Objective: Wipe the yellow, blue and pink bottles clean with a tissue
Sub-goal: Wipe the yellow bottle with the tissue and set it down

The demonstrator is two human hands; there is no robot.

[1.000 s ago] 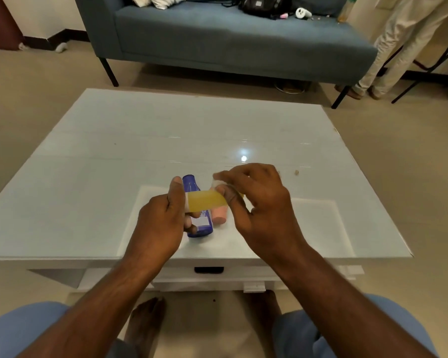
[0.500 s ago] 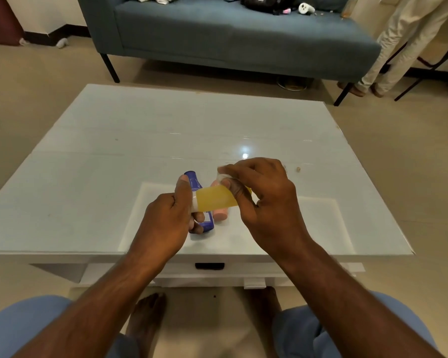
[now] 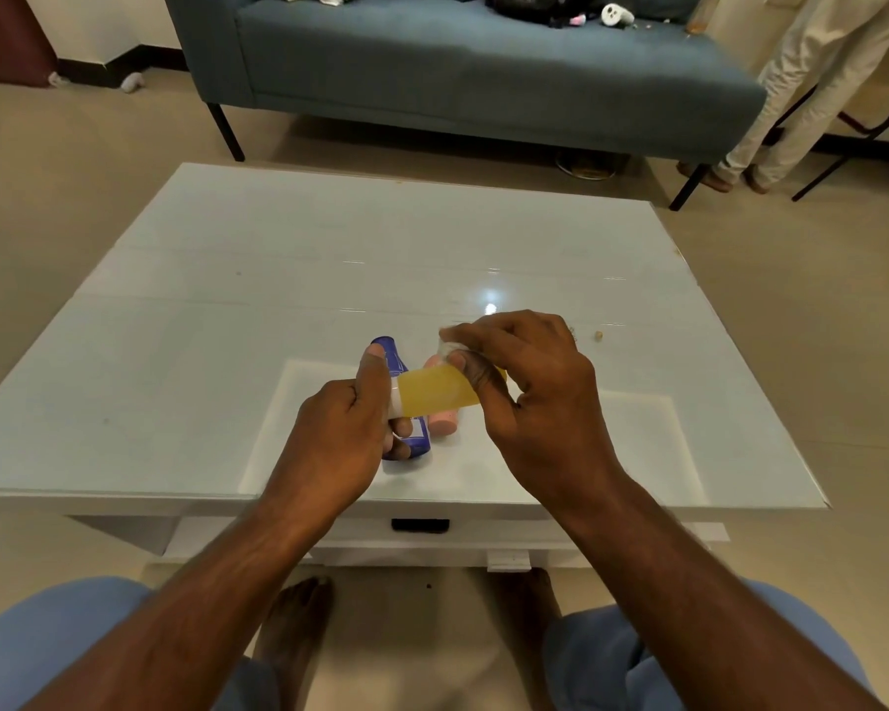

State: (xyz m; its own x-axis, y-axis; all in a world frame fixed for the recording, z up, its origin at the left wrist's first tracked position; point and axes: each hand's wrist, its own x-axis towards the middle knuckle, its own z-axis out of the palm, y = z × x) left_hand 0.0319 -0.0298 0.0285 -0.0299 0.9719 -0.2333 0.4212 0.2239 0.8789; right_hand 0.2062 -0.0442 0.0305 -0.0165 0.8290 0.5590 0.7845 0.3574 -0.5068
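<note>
while the left hand [image 3: 345, 428] grips the white-capped end of the yellow bottle [image 3: 435, 397], held sideways above the near edge of the white counter [image 3: 175, 351], the right hand [image 3: 529, 397] curls round its other end, fingers [image 3: 483, 341] pinching a small wad of white tissue [image 3: 450, 346] against it. just behind, partly hidden by the hands, the blue bottle [image 3: 388, 354] and pink bottle [image 3: 445, 420] lie side by side on the counter. beyond stands a blue sofa [image 3: 458, 69].
</note>
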